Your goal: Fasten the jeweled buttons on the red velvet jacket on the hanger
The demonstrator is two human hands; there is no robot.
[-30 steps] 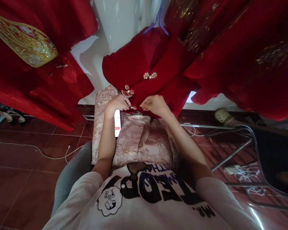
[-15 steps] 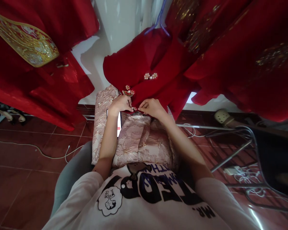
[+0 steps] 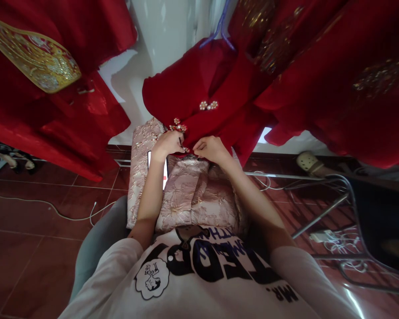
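A red garment (image 3: 182, 95) on a purple hanger (image 3: 217, 31) drapes down to my lap. It carries a pair of pearl flower ornaments (image 3: 209, 105) and a beaded ornament (image 3: 177, 127) beside my fingers. My left hand (image 3: 169, 144) is closed on the garment's lower edge, pinching it at a small beaded piece (image 3: 186, 149). Just right of that, my right hand (image 3: 210, 148) has thumb and fingertips pressed together close to the edge; whatever is between them is too small to make out. Pink-gold brocade fabric (image 3: 182, 195) lies beneath both hands.
A lit phone (image 3: 165, 170) rests on the brocade under my left forearm. Red garments (image 3: 99, 115) hang on both sides. A dark chair (image 3: 379, 212) stands at right, near white cables (image 3: 341, 241) on the floor. Another person's clog (image 3: 307, 162) shows behind it.
My right hand has shifted slightly right, widening the gap between my fingertips. My left hand stays almost in place at the garment's edge.
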